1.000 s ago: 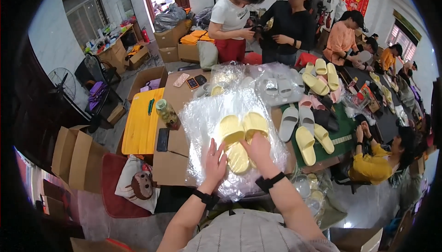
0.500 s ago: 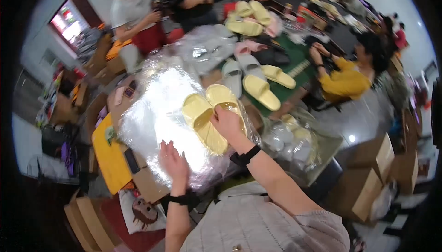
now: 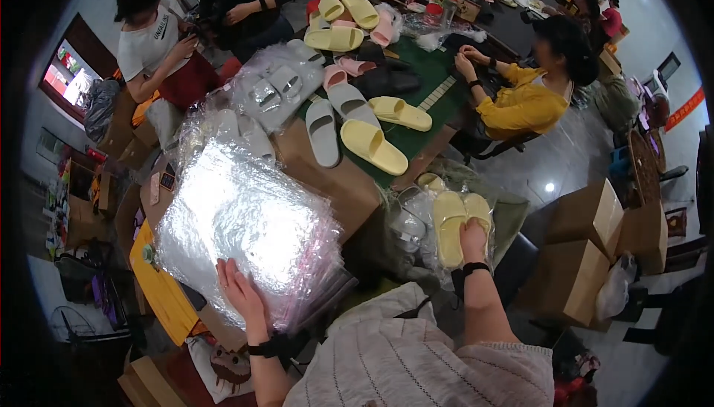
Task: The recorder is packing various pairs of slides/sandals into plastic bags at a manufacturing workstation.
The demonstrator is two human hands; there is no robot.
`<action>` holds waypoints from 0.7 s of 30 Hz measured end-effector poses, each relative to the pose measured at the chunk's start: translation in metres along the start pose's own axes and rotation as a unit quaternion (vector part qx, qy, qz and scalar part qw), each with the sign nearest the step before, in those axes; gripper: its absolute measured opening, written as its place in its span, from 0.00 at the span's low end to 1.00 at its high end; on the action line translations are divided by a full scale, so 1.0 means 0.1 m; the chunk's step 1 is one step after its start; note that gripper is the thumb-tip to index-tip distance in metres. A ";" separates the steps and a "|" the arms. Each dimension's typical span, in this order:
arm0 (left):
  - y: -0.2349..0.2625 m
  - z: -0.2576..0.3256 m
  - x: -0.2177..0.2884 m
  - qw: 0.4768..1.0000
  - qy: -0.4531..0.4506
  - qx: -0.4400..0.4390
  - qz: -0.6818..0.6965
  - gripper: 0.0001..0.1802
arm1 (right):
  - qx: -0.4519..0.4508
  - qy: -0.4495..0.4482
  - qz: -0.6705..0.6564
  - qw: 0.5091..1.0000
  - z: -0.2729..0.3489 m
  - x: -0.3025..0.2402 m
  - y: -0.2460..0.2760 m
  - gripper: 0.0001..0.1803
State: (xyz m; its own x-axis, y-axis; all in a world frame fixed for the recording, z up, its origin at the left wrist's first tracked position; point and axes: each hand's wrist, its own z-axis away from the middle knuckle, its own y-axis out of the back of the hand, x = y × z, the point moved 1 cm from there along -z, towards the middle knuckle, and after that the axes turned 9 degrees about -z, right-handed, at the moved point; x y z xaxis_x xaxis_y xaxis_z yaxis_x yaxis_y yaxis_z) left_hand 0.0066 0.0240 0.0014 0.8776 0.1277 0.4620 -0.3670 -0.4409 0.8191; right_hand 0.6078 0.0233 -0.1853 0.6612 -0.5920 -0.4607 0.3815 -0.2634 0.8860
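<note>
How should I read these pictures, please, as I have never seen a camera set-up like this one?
There is no robot here, only a person working with two bare hands. The view comes from a wide fisheye camera worn on the head and looking down, so straight edges bend near the rim and the forearms enter from below.

The left hand lies, open, at the near edge of a stack of clear plastic on a cardboard-covered table. The right hand grips a pair of yellow slippers beside the table, near an olive sack. Farther along are gray slippers and a green mat with more footwear.
</note>
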 end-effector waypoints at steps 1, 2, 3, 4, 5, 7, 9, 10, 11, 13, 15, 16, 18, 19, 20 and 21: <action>-0.01 -0.02 0.01 1.000 0.007 0.001 0.007 0.22 | -0.002 -0.001 0.001 1.000 -0.02 0.05 -0.06 0.22; -0.01 -0.02 0.03 1.000 0.015 0.002 0.013 0.22 | -0.034 -0.013 0.031 0.999 -0.04 0.11 -0.13 0.28; -0.02 -0.03 0.06 1.000 0.015 0.001 0.013 0.22 | -0.066 -0.026 0.061 0.996 -0.07 0.17 -0.18 0.34; 0.00 -0.03 0.07 1.000 0.022 0.001 0.009 0.22 | -0.070 -0.022 0.059 0.996 -0.10 0.12 -0.22 0.34; 0.03 -0.01 0.07 1.000 0.029 0.002 0.005 0.22 | -0.158 -0.065 0.018 0.985 -0.09 0.03 -0.26 0.42; 0.11 0.05 0.05 0.999 0.045 0.012 -0.009 0.22 | -0.261 -0.119 -0.053 0.957 0.00 -0.24 -0.34 0.64; 0.03 -0.01 0.12 0.999 0.041 0.000 0.002 0.22 | -0.255 -0.130 -0.105 0.952 -0.05 0.12 -0.53 0.67; -0.07 -0.06 0.21 0.999 0.039 0.001 0.013 0.22 | -0.247 -0.148 -0.155 0.945 -0.14 0.40 -0.61 0.70; -0.01 -0.03 0.20 0.999 0.043 0.003 0.006 0.22 | -0.279 -0.133 -0.139 0.941 -0.15 0.20 -0.60 0.76; 0.09 0.03 0.10 0.999 0.043 0.010 -0.013 0.22 | -0.339 -0.116 0.072 0.931 -0.23 -0.27 -0.36 0.49; 0.08 0.03 0.09 0.999 0.051 0.015 -0.015 0.22 | -0.368 -0.080 0.188 0.907 -0.45 -0.45 -0.30 0.37; -0.01 -0.01 0.16 0.999 0.044 0.005 -0.004 0.22 | -0.309 -0.062 0.227 0.921 -0.62 -0.33 -0.33 0.27; -0.04 -0.04 0.17 0.999 0.046 0.007 0.006 0.22 | -0.256 -0.029 0.264 0.930 -0.81 -0.53 -0.36 0.18; 0.01 -0.01 0.11 0.999 0.052 0.008 0.004 0.22 | -0.254 0.000 0.210 0.944 -0.81 -0.97 -0.33 0.19; 0.05 0.02 0.09 0.998 0.061 0.019 -0.003 0.22 | -0.247 0.025 0.156 0.956 -0.82 -1.36 -0.29 0.20; 0.02 0.00 0.11 0.998 0.063 0.019 0.014 0.22 | -0.243 0.031 0.155 0.957 -0.89 -1.51 -0.32 0.20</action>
State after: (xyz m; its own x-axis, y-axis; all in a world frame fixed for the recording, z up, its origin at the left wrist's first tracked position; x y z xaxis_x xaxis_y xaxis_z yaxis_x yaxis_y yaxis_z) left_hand 0.0160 0.0245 0.0078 0.8206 0.2256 0.5251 -0.3760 -0.4788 0.7933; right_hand 0.5533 0.1889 -0.1489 0.8225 -0.5346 -0.1941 0.4058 0.3125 0.8589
